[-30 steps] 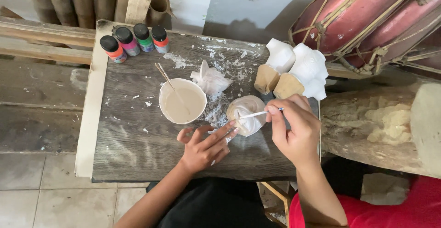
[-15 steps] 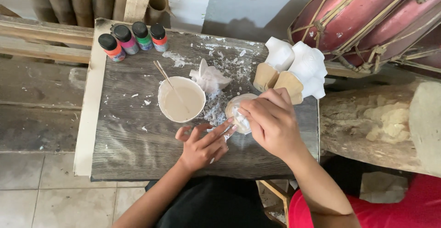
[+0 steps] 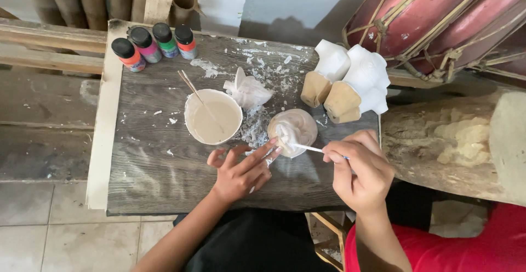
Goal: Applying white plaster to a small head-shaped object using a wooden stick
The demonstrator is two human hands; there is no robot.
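Note:
A small rounded wooden piece (image 3: pixel 296 129), partly coated white, lies on a grey wooden board (image 3: pixel 153 173). My left hand (image 3: pixel 241 170) rests on the board with fingers spread, its fingertips touching the piece's lower left side. My right hand (image 3: pixel 359 168) grips a thin brush (image 3: pixel 307 148) whose white tip lies on the piece. A white bowl (image 3: pixel 213 117) of pale paint with a stick in it stands just left of the piece.
Several small paint bottles (image 3: pixel 153 44) line the board's far left corner. A crumpled white tissue (image 3: pixel 247 91) and two white-painted wooden carvings (image 3: pixel 350 83) sit at the back. A log (image 3: pixel 449 146) lies at right, a red drum (image 3: pixel 438 20) behind it.
My right hand, which had moved in over the piece, has pulled back to the right with the brush. My left hand has stayed by the piece.

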